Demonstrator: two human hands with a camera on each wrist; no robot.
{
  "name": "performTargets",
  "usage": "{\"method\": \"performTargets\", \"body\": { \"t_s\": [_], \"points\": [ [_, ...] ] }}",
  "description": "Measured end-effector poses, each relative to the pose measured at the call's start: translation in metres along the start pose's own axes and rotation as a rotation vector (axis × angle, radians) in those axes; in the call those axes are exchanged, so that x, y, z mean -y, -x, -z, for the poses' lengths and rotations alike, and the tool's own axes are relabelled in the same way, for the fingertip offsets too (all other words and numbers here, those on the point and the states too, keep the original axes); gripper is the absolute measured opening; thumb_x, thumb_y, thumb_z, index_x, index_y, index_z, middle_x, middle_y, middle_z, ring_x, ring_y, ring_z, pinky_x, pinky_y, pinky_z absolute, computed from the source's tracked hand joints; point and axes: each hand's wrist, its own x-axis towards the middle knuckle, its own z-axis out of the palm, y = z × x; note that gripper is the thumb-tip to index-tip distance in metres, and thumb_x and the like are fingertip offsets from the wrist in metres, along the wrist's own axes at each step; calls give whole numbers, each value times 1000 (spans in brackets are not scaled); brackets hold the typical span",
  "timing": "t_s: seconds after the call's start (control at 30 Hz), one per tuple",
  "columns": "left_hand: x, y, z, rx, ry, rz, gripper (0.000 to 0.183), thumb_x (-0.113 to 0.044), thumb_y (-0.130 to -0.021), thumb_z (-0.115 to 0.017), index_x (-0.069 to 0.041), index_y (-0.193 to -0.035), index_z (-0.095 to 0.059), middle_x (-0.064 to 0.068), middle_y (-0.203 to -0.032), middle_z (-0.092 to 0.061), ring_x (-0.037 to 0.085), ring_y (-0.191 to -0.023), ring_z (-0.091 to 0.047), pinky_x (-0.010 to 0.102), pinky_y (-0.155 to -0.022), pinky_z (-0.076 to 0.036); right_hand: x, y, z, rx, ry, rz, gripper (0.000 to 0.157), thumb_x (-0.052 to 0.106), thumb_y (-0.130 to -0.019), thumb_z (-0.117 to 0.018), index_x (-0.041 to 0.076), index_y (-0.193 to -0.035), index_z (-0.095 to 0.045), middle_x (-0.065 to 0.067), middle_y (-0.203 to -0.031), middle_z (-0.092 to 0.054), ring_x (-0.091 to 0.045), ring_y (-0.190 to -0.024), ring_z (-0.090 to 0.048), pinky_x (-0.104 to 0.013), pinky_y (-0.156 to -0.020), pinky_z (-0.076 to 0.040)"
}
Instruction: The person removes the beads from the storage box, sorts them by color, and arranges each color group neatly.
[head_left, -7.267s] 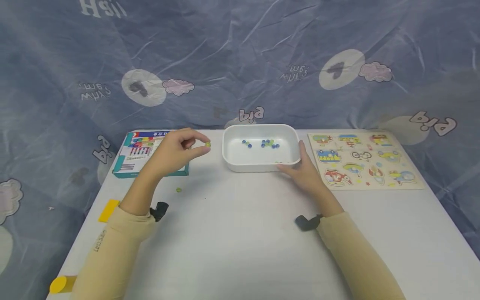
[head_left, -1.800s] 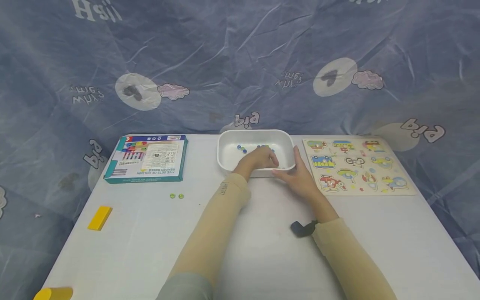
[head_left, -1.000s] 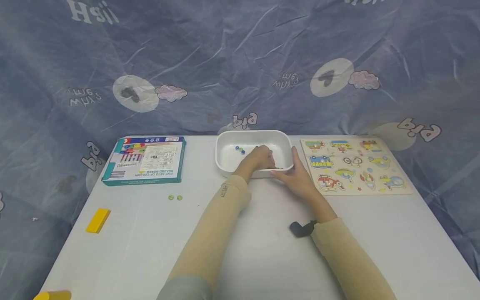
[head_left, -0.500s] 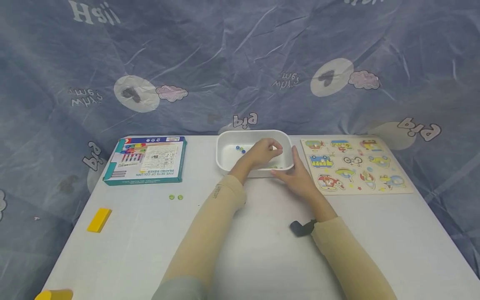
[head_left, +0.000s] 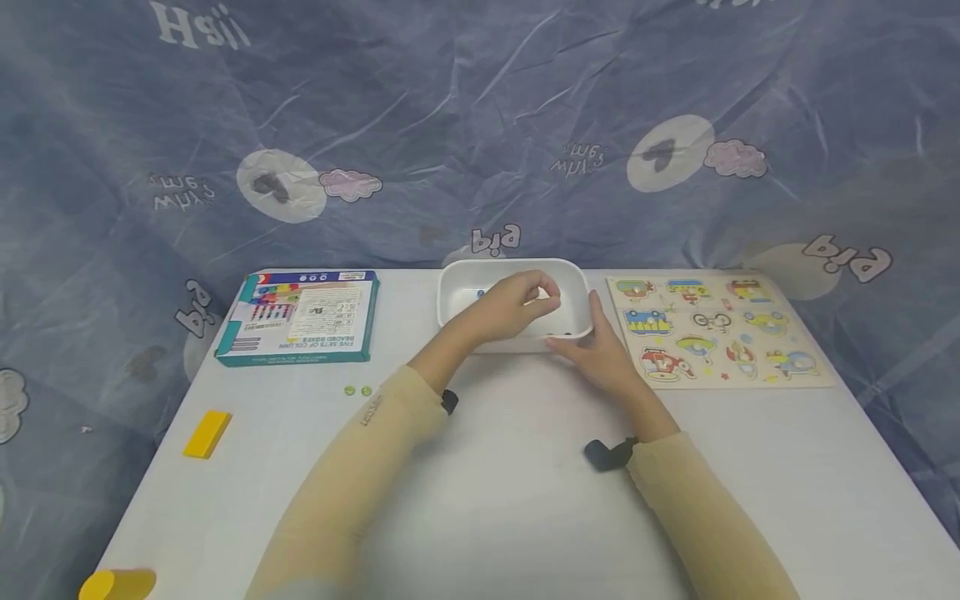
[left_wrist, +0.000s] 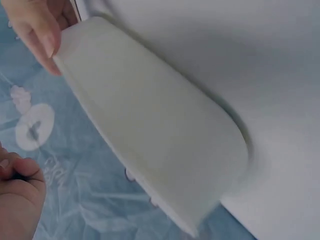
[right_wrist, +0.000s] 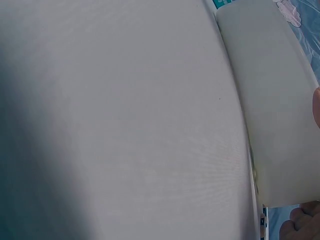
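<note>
A white plastic tray (head_left: 501, 345) stands at the far middle of the table, with small beads in it. One blue bead (head_left: 481, 293) shows near its left side; my left hand hides most of the others. Over the tray, my left hand (head_left: 510, 308) pinches with thumb and forefinger tips together; a small bead there is almost wholly covered by the fingertips. My right hand (head_left: 609, 360) grips the tray's near right corner, thumb at the front rim and fingers along the side. In the left wrist view, the right hand (left_wrist: 37, 25) holds the tray's end.
Two green beads (head_left: 357, 390) lie on the table left of the tray. A beaded-column toy box (head_left: 300, 321) sits at the far left, a wooden vehicle puzzle board (head_left: 720, 329) at the right. A yellow block (head_left: 207, 434) and yellow cylinder (head_left: 120, 583) are on the left side.
Since 7.3 seconds ago a second green bead has come to lie on the table. My left hand reached down into the tray, then rose with its fingertips pinched. My right hand keeps its grip.
</note>
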Motion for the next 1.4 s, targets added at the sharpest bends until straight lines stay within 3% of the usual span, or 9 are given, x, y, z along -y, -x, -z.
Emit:
{"method": "performTargets", "body": {
  "t_s": [0.1, 0.23, 0.43, 0.63, 0.87, 1.1, 1.27, 1.4],
  "points": [
    [2, 25, 15, -34, 10, -1, 25, -38, -97, -49, -20, -113, -57, 1, -74, -41, 15, -70, -43, 30, -67, -42, 0, -1, 0, -8, 11, -2, 117, 65, -72, -68, 33, -148, 15, 8, -159, 7, -25, -148, -2, -53, -117, -9],
    [14, 60, 34, -89, 56, 34, 27, -39, -95, -53, -19, -112, -59, -1, -64, -33, 15, -58, -35, 31, -58, -37, -2, -2, 0, -25, 30, -6, 118, 66, -70, -68, 32, -149, 14, 9, -159, 8, -25, -148, -1, -53, -117, -8],
    [49, 111, 56, -163, 129, 185, 33, -43, -91, -58, -18, -113, -60, -1, -59, -30, 15, -51, -29, 28, -48, -31, -1, -3, 2, -28, 31, -8, 117, 62, -72, -69, 31, -149, 13, 8, -159, 9, -26, -148, 0, -53, -117, -7],
    [84, 147, 66, -194, 81, 349, 34, -51, -85, -63, -23, -104, -63, -1, -57, -28, 15, -50, -28, 28, -48, -32, 0, -2, 2, -23, 26, -23, 116, 64, -72, -68, 34, -148, 13, 10, -158, 10, -25, -148, 2, -53, -117, -6],
    [113, 165, 65, -149, 10, 451, 21, -38, -88, -65, -20, -99, -66, -2, -55, -33, 14, -48, -30, 25, -45, -30, -1, -1, 2, -22, 24, -11, 116, 64, -72, -68, 33, -148, 13, 9, -158, 9, -26, -148, 1, -54, -117, -6],
    [128, 170, 56, -89, -161, 472, 17, -34, -86, -68, -20, -96, -69, -1, -58, -40, 14, -53, -35, 27, -49, -32, 1, -2, -1, -11, 27, -23, 117, 65, -71, -68, 34, -148, 14, 8, -159, 9, -27, -148, 1, -55, -116, -6],
    [132, 170, 50, -47, -214, 492, 18, -35, -83, -70, -21, -94, -70, 1, -70, -55, 17, -65, -47, 30, -59, -39, 3, -1, 0, -9, 28, -23, 118, 66, -70, -68, 33, -148, 15, 7, -159, 9, -27, -148, 1, -54, -116, -7],
    [133, 170, 47, -29, -231, 506, 17, -34, -81, -72, -23, -93, -70, -1, -91, -68, 16, -82, -56, 33, -73, -44, 4, -1, 0, -4, 21, -25, 119, 66, -70, -69, 33, -148, 15, 7, -159, 10, -27, -148, 2, -54, -117, -7]
  ]
}}
